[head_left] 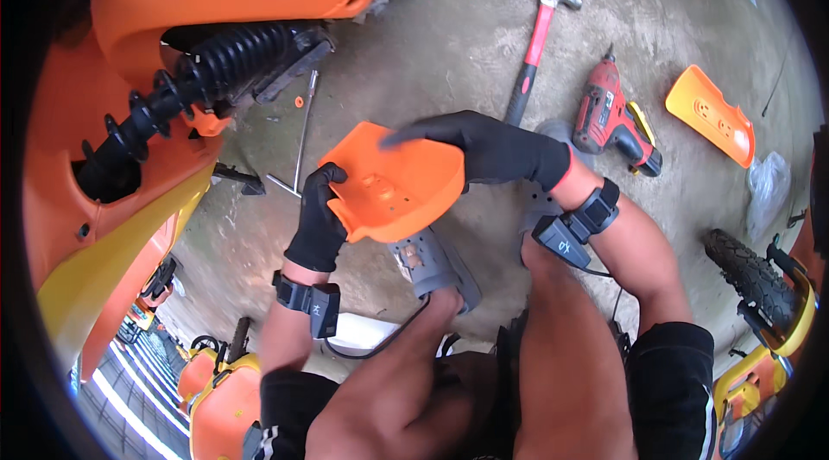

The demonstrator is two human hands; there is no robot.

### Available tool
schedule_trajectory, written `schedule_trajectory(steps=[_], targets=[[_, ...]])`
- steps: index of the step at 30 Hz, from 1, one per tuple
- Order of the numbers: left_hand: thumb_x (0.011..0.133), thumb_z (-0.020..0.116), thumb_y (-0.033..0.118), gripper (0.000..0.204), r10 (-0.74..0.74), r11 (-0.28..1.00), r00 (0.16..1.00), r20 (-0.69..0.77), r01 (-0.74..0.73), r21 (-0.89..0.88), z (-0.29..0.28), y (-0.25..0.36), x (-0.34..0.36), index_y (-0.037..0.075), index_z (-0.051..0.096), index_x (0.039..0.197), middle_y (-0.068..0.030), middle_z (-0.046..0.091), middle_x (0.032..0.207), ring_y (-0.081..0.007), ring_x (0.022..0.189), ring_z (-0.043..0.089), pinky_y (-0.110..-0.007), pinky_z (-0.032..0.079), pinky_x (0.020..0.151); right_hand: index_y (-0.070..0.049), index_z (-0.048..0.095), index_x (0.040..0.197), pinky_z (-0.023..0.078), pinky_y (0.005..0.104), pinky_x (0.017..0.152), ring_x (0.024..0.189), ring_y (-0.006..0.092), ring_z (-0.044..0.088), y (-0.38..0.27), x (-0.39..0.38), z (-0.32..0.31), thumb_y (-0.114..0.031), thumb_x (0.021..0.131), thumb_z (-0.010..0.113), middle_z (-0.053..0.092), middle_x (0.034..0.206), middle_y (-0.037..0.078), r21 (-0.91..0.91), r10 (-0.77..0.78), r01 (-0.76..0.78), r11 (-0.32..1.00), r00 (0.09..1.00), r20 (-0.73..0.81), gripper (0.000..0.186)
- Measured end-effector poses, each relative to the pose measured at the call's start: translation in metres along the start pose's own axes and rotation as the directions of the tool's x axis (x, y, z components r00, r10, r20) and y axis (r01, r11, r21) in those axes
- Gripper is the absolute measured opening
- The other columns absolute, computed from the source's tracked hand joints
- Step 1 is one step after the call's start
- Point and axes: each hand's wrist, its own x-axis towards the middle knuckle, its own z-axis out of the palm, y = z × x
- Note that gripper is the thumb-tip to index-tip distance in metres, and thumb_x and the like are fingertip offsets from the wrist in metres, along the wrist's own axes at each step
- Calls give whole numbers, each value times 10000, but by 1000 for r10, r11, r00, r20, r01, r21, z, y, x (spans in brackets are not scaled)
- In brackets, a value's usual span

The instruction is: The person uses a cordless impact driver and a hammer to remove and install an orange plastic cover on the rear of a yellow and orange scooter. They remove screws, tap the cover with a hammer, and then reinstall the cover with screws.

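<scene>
I hold an orange plastic cover piece [393, 188] in front of me, above my knees. My left hand [319, 218], in a black glove, grips its lower left edge. My right hand [484, 145], also gloved in black, lies over its upper right rim with the fingers stretched across the top. Each wrist carries a black strap with a small device and a cable. The inner side of the cover faces up and shows small holes.
An orange and yellow scooter body [129, 115] with a black ribbed fork boot [199, 80] stands at left. On the concrete floor lie a red-handled hammer [534, 46], a red cordless drill [613, 119], a T-shaped wrench [300, 145] and another orange cover [710, 113]. A tyre [747, 274] is at right.
</scene>
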Motion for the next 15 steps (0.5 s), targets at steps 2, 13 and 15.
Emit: schedule_trajectory(steps=[2,13,15], targets=[[888,647,281,927,89,996,996,-32,-89,7,-2,-8,0,144,80,1608,-68,506,1320,-247,1227,502,-467,344,1132,-100,655,1243,514,281,816,889,83,591,-3,-2,4,-18,874,709,682,979,19,-50,-174,178,983,982,73,382],[831,743,22,502,438,467,853,283,-485,740,31,48,-27,11,559,1298,-60,643,1178,-105,1074,565,-242,449,942,29,606,1201,591,359,761,795,212,710,17,-21,1,-66,935,656,698,930,126,728,219,-150,669,976,0,287],[857,727,35,493,436,570,875,213,-451,687,45,52,-23,8,550,1317,-57,639,1197,-103,1078,570,-253,454,945,28,603,1208,592,355,762,787,206,708,5,-28,-2,-86,941,659,700,946,122,670,292,-182,720,955,-55,296]])
